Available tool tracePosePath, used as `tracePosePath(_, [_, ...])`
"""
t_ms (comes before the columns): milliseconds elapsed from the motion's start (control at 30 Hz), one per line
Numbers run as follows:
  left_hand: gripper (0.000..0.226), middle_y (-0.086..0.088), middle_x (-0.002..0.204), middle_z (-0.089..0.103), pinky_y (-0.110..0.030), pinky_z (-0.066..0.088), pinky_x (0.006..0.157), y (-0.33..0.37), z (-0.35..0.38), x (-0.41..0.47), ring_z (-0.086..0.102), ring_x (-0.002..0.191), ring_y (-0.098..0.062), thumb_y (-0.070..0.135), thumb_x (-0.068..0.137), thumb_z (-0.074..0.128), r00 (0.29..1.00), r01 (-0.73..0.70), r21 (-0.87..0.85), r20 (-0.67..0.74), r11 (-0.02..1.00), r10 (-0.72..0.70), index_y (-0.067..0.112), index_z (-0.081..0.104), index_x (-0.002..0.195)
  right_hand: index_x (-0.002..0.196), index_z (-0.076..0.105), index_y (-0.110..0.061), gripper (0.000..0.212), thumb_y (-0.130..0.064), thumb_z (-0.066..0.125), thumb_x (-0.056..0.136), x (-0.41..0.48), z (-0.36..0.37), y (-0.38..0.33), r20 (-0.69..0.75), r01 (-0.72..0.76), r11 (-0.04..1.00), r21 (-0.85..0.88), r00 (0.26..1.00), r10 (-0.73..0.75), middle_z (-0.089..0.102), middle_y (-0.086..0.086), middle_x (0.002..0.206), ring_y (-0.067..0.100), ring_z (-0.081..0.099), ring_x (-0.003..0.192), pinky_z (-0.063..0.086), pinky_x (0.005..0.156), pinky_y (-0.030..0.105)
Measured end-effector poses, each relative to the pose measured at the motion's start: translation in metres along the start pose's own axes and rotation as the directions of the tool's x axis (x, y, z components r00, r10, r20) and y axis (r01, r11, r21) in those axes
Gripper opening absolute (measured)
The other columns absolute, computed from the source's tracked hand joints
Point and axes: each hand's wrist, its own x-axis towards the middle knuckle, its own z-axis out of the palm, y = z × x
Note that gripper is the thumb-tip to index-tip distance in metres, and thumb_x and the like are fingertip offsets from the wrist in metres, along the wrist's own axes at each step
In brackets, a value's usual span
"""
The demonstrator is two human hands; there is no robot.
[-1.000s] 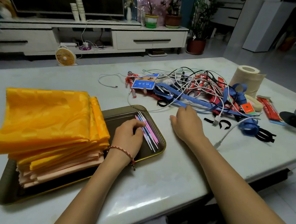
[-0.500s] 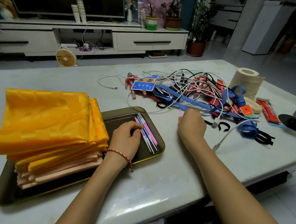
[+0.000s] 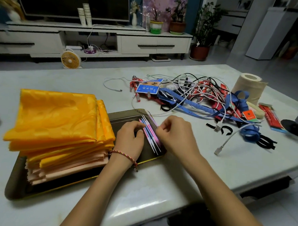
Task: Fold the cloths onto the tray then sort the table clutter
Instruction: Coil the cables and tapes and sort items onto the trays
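Observation:
A stack of folded yellow and peach cloths (image 3: pixel 57 117) fills the left part of the dark metal tray (image 3: pixel 125 115). On the tray's right part lies a row of thin pink, blue and white sticks (image 3: pixel 151 137). My left hand (image 3: pixel 129 138) rests on the tray with loosely curled fingertips against the left side of the row. My right hand (image 3: pixel 176 133) pinches a pink stick at the row's right edge, over the tray rim.
A tangle of white and black cables (image 3: pixel 194 96), a blue tape measure (image 3: pixel 188 107) and red packets (image 3: pixel 268 118) spreads across the right of the table. A paper roll (image 3: pixel 249 85) stands behind it. A white cable end (image 3: pixel 226 142) lies near my right forearm.
My right hand left the clutter pile and came back left to the tray with a pink stick. My left hand stayed against the sticks.

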Motion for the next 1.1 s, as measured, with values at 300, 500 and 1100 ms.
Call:
tracePosePath(300, [0.025, -0.009, 0.115, 0.057, -0.008, 0.030, 0.077, 0.000, -0.001, -0.001, 0.046, 0.096, -0.008, 0.002, 0.092, 0.047, 0.999, -0.024, 0.041, -0.023, 0.999, 0.025, 0.005, 0.061, 0.112, 0.101, 0.061, -0.015, 0.025, -0.032, 0.044, 0.096, -0.007, 0.021, 0.003, 0.031, 0.197, 0.962, -0.187, 0.980, -0.195, 0.058, 0.005, 0.102, 0.021, 0.053, 0.095, 0.034, 0.068, 0.029])
tracePosePath(500, [0.024, -0.009, 0.113, 0.058, -0.018, 0.035, 0.085, 0.004, -0.004, -0.004, 0.045, 0.096, -0.007, 0.002, 0.093, 0.045, 0.998, -0.049, 0.052, -0.032, 0.997, 0.051, 0.005, 0.062, 0.109, 0.098, 0.063, -0.014, 0.019, -0.024, 0.048, 0.093, -0.004, 0.012, 0.027, 0.025, 0.186, 0.979, -0.089, 0.983, -0.184, 0.059, 0.003, 0.099, 0.014, 0.050, 0.086, 0.036, 0.069, 0.022])
tracePosePath(1100, [0.030, -0.016, 0.099, 0.062, -0.040, 0.047, 0.081, 0.015, 0.008, -0.017, 0.058, 0.092, -0.031, 0.011, 0.081, 0.041, 0.954, -0.298, 0.241, 0.051, 0.923, 0.295, 0.001, 0.064, 0.098, 0.091, 0.061, -0.004, 0.031, -0.019, 0.035, 0.098, -0.011, 0.022, 0.037, 0.062, 0.107, 0.992, -0.061, 0.993, -0.103, 0.065, 0.015, 0.090, 0.032, 0.056, 0.085, 0.040, 0.069, 0.036])
